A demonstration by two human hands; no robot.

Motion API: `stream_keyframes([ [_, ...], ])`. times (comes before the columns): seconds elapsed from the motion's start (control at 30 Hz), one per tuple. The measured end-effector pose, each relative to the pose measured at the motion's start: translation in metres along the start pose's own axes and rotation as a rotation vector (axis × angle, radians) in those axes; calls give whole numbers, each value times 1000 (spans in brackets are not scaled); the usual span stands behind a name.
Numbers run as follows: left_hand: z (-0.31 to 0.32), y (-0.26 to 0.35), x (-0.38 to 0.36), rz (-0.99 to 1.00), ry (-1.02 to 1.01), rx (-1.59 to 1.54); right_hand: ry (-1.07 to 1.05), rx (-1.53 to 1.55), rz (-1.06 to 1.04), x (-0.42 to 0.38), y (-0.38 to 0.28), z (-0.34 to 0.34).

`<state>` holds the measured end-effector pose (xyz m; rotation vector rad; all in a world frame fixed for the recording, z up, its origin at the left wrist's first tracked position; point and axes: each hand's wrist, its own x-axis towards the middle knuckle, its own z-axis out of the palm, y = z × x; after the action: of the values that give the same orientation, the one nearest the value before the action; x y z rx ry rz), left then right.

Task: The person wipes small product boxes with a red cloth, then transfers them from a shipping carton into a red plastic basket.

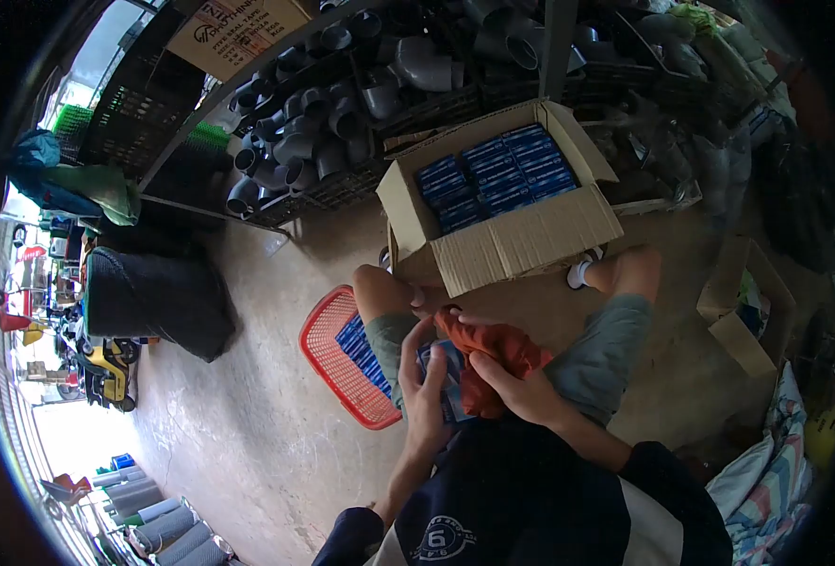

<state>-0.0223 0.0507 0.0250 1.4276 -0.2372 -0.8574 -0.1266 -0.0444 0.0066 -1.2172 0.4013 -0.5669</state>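
Over my lap, my left hand (pixel 424 382) grips a small blue box (pixel 452 401), its thumb along the near face. Bunched red-orange cloth (pixel 493 347) is in my right hand (pixel 523 389) and lies against the blue box, hiding part of it. The fingers of my right hand are mostly covered by the cloth. In front of my knees, an open cardboard box (pixel 521 250) holds rows of stacked blue boxes (pixel 497 174). Beside my left leg is a red plastic basket (pixel 318 325) with more blue boxes (pixel 363 354) inside.
Grey pipe elbows (pixel 342 118) fill black crates on a rack ahead. A dark mesh roll (pixel 153 297) stands at the left. To the right are a smaller open carton (pixel 747 302) and a striped sack (pixel 771 472). A labelled carton (pixel 233 38) sits at upper left.
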Motion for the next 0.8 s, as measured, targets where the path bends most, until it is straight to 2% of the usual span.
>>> stream_keyframes([
  [0.03,-1,0,-1,-52,3,-105,-8,-16,-11,-4,2,-1],
  [0.17,-11,-16,3,29,71,8,-15,-53,101,-25,0,7],
  [0.23,-24,-33,18,-7,167,-225,-84,-15,137,-36,5,9],
  [0.27,-30,-36,21,-15,168,-291,-140,-101,81,-38,-1,6],
  [0.37,-22,-9,22,-10,70,-388,-112,27,192,-42,3,3],
  [0.4,-17,0,13,-103,1,-301,-103,64,332,-39,0,3],
  [0.43,-11,-4,6,-67,10,-175,-95,102,471,-30,-8,2],
  [0.5,3,-13,-8,12,26,77,-53,171,442,-21,-8,9],
  [0.53,6,-5,-12,-2,2,138,-21,193,277,-17,1,13],
  [0.63,-5,-13,3,62,49,110,-11,44,-2,-19,13,18],
  [0.77,-2,-6,15,-36,217,-262,-124,-151,-133,-27,10,11],
  [0.8,2,-1,12,16,234,-153,-114,-169,-125,-31,12,12],
])
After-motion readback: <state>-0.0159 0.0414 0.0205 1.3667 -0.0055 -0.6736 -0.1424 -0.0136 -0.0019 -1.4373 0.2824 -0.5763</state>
